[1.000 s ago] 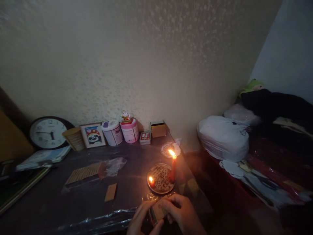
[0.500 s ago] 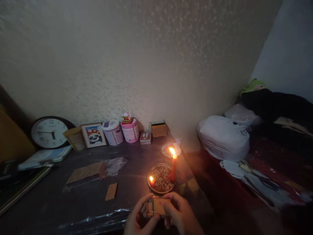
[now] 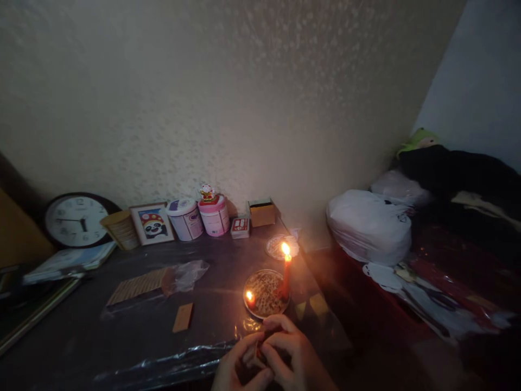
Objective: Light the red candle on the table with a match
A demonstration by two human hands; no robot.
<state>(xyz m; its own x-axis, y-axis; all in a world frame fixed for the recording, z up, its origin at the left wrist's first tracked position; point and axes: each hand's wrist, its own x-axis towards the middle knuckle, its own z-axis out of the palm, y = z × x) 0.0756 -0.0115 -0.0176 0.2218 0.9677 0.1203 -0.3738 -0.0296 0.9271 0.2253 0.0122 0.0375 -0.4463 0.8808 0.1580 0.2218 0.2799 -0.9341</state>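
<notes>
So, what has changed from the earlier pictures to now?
Both hands, left hand and right hand, closed tighter around the small box, which earlier showed its flat face and is now mostly hidden. The tall candle, the short candle and the plate stayed as before.

Head view – forward, downward, near hands
</notes>
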